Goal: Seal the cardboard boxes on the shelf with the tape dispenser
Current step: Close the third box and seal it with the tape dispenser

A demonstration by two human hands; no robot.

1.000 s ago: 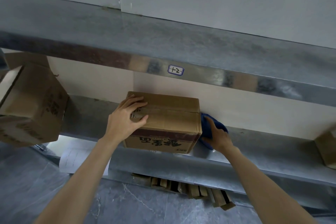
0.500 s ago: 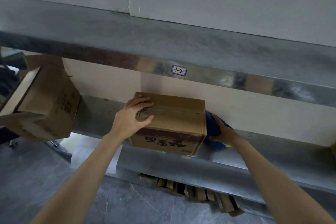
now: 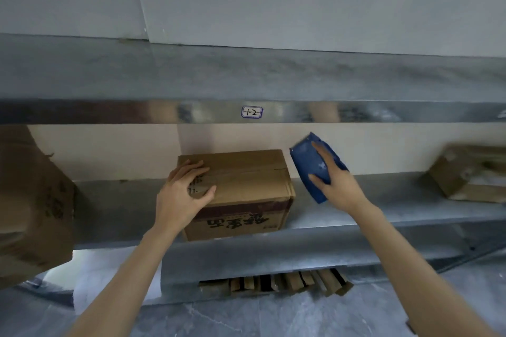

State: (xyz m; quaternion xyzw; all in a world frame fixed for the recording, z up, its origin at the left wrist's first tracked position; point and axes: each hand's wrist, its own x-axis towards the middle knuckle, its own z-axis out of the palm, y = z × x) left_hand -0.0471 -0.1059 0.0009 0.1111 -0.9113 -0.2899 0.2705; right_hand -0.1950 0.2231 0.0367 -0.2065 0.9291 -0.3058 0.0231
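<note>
Box (image 3: 246, 180) by the front edge of the shelf (image 3: 383, 216) looks light but stiff, left hand (image 3: 186, 194) flat on top pinning it, right hand (image 3: 335, 186) wrapped round the rigid tape dispenser (image 3: 305, 161).

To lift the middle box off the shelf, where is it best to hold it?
Grip the box by its left and right side faces, coming from the front. Its back faces the wall and an upper shelf hangs above, while both sides stand free.
</note>
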